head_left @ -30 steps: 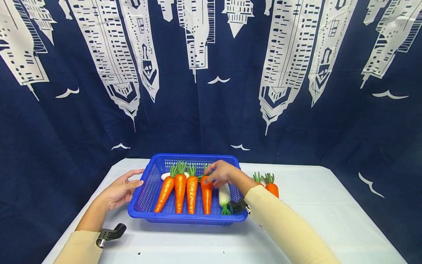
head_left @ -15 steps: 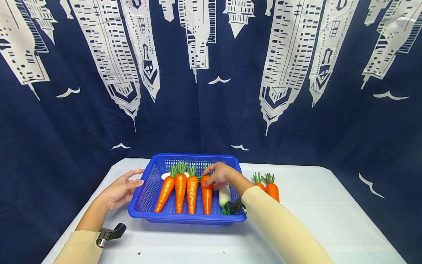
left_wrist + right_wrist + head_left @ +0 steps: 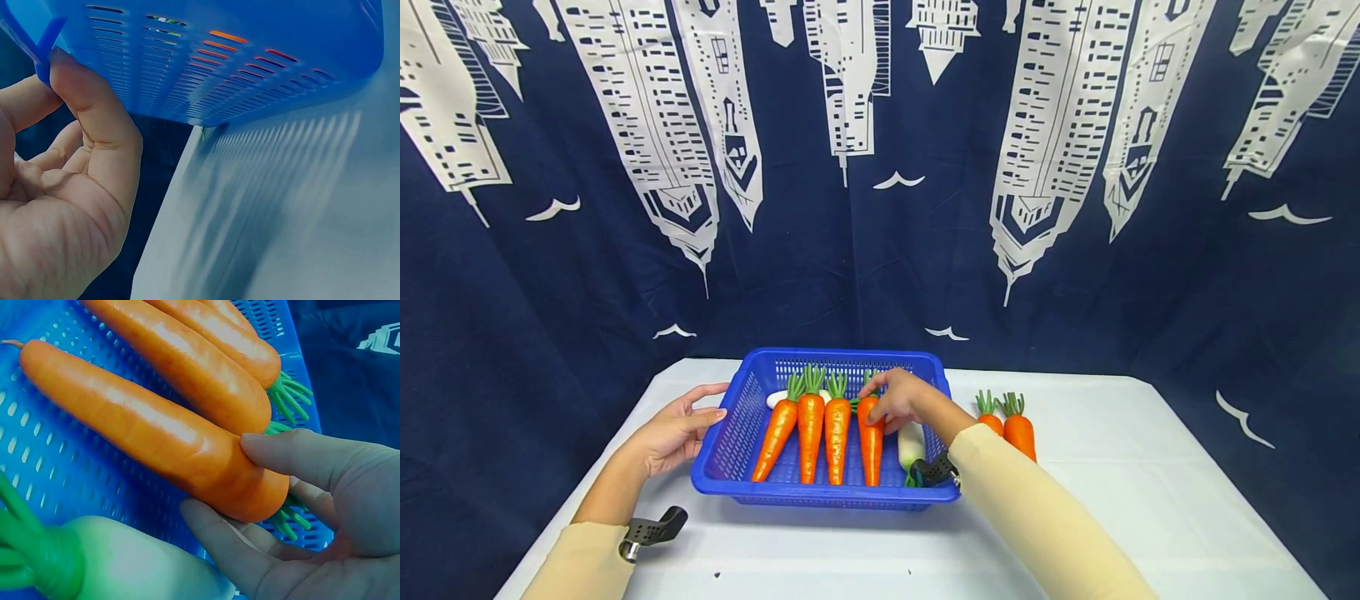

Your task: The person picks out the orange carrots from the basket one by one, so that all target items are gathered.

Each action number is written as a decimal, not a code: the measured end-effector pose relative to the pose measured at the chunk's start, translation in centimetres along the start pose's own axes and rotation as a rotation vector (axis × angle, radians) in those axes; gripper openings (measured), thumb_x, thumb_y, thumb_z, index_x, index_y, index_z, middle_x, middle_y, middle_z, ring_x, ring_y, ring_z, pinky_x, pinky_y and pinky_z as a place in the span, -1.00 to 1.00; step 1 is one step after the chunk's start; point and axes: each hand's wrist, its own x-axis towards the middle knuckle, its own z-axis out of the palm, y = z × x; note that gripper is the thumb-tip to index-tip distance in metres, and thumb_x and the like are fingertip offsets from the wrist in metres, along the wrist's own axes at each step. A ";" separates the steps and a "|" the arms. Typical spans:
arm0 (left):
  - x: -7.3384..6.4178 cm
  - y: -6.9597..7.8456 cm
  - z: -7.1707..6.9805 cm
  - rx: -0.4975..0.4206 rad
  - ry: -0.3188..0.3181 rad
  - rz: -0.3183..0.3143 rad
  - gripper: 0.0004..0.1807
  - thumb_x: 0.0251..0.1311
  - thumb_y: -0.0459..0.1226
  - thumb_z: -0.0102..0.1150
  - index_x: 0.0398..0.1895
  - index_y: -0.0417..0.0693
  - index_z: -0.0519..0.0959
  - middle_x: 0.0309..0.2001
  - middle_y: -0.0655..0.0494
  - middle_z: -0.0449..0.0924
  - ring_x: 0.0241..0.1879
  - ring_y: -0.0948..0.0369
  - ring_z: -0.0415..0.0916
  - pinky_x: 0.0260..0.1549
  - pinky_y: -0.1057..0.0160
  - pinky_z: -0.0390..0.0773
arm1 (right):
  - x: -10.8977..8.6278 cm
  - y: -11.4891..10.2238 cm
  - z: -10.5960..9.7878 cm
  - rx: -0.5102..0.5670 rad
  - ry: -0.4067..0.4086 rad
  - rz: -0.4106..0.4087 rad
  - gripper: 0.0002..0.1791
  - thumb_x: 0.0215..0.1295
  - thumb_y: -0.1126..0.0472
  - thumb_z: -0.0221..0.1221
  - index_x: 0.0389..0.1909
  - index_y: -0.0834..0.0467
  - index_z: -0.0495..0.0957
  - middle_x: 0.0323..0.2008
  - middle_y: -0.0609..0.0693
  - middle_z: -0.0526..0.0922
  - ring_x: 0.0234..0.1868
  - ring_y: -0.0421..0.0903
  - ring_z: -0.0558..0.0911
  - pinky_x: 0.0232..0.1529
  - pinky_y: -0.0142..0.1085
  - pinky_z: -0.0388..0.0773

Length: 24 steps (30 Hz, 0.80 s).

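Observation:
A blue plastic basket (image 3: 898,493) with slotted walls stands on the table. My left hand (image 3: 672,435) pinches its left rim between thumb and fingers, as the left wrist view shows close up. Inside the basket lie several orange carrots (image 3: 808,442) with green tops pointing to the back. The rightmost carrot (image 3: 144,431) is held near its leafy end by my right hand (image 3: 902,398), thumb on one side and fingers on the other. Beside that carrot lies a white radish (image 3: 137,559), its green leaves toward the front, partly covered by my right wrist.
Two more carrots (image 3: 1019,429) lie on the white table (image 3: 1120,483) right of the basket, partly behind my right sleeve. White pieces (image 3: 775,399) show behind the carrot tops in the basket. A dark blue curtain (image 3: 857,275) hangs at the table's back.
My right hand and sleeve have shifted slightly left, the thumb settling farther onto the rightmost carrot. More of the outside carrots shows now. My left hand stays at the rim.

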 end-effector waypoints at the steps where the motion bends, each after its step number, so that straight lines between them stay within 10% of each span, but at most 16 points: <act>1: 0.0 0.0 0.0 -0.001 0.000 0.000 -0.27 0.52 -0.30 0.06 0.59 -0.01 -0.07 -0.06 0.13 0.70 -0.17 0.19 0.77 -0.10 0.13 0.78 | -0.1 0.0 0.0 0.007 -0.001 -0.002 -0.45 0.07 0.62 0.33 0.13 0.28 0.58 -0.16 0.21 0.66 -0.35 0.05 0.71 0.01 0.14 0.72; 24: 0.0 0.0 0.1 0.003 -0.016 0.012 -0.30 0.52 -0.30 0.05 0.57 -0.01 -0.04 -0.07 0.14 0.70 -0.18 0.20 0.77 -0.10 0.13 0.78 | -1.5 -0.4 -0.7 0.132 0.034 -0.074 -0.40 0.08 0.60 0.35 0.21 0.32 0.55 -0.13 0.25 0.67 -0.35 0.02 0.72 -0.08 0.10 0.75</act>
